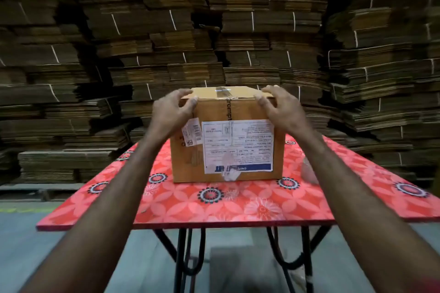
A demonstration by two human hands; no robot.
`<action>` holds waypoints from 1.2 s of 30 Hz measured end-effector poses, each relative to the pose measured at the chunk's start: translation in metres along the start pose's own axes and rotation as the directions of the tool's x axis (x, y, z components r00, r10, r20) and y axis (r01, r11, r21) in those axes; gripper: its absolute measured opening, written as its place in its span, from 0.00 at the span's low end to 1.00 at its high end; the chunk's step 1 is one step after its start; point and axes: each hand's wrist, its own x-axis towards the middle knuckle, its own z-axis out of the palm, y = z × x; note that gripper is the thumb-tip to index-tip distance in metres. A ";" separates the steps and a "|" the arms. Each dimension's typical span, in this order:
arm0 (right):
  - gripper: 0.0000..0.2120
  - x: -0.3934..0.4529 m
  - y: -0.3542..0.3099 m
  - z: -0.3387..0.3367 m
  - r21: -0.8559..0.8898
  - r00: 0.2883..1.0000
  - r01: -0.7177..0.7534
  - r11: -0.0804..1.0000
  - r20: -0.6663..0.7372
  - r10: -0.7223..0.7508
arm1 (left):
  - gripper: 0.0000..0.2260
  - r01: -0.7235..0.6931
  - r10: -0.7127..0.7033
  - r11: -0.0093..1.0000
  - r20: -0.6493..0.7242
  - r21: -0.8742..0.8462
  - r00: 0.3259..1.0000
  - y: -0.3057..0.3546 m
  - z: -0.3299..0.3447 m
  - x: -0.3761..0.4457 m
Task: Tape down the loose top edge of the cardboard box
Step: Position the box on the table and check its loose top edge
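Bracing the cardboard box at its two upper near corners, the person has both hands up at the top edge, and no tape roll or dispenser shows in either of them. The left hand has its fingers spread and bent over the left corner, fingertips touching the top face and thumb on the near edge. The right hand mirrors it on the right corner, fingers arched onto the top flap. Neither hand looks clamped tight; both seem to rest on or press lightly against the cardboard, though motion blur makes the exact contact hard to read.

The box stands between the hands on the red floral tabletop, with a white shipping label on the face below the hands. A short strip of clear tape already crosses the top seam between the two hands. To the right of that strip, just beside the right fingertips, the top edge appears slightly lifted, which I judge to be the loose part.

This looks like the steadying and checking step, before any new tape goes on. The next move calls for pressing the raised flap flat with one hand and fetching tape with the other; where the tape lies I cannot tell, though a blurred pale shape sits on the tabletop below the right forearm.
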 end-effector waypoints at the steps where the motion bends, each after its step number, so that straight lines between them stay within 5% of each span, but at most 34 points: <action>1: 0.32 -0.002 -0.002 0.001 -0.055 0.999 0.030 0.998 0.012 -0.029 | 0.24 -0.034 0.035 0.997 -0.002 0.074 0.999 0.000 0.002 -0.001; 6: 0.33 -0.010 -0.003 0.012 -0.257 0.994 0.076 0.964 0.094 -0.053 | 0.23 -0.143 0.146 0.919 0.020 0.368 0.989 -0.007 0.022 -0.006; 15: 0.29 -0.012 0.000 0.030 -0.371 0.991 0.125 0.920 0.001 -0.134 | 0.20 -0.130 0.208 0.878 -0.123 0.461 0.970 -0.014 0.041 -0.010; 21: 0.27 -0.002 -0.032 0.045 -0.300 0.985 0.175 0.938 0.050 -0.168 | 0.20 -0.134 0.160 0.856 -0.011 0.500 0.987 0.007 0.047 -0.001; 25: 0.27 0.003 -0.006 0.030 0.012 0.948 -0.175 0.984 -0.267 0.172 | 0.32 0.095 -0.058 0.975 -0.179 0.202 0.982 -0.017 0.035 -0.001; 27: 0.32 0.000 0.010 0.025 0.262 0.911 -0.310 0.914 -0.191 0.364 | 0.37 0.195 -0.206 0.974 -0.088 -0.117 0.975 -0.036 0.030 -0.001; 30: 0.29 -0.006 0.016 0.031 0.540 0.915 -0.324 0.777 -0.032 0.403 | 0.34 0.280 -0.294 0.877 0.023 -0.391 0.955 -0.039 0.028 0.000; 36: 0.23 0.005 0.012 0.022 0.617 0.902 -0.229 0.753 -0.157 0.402 | 0.25 0.202 -0.256 0.896 -0.089 -0.395 0.963 -0.021 0.019 0.010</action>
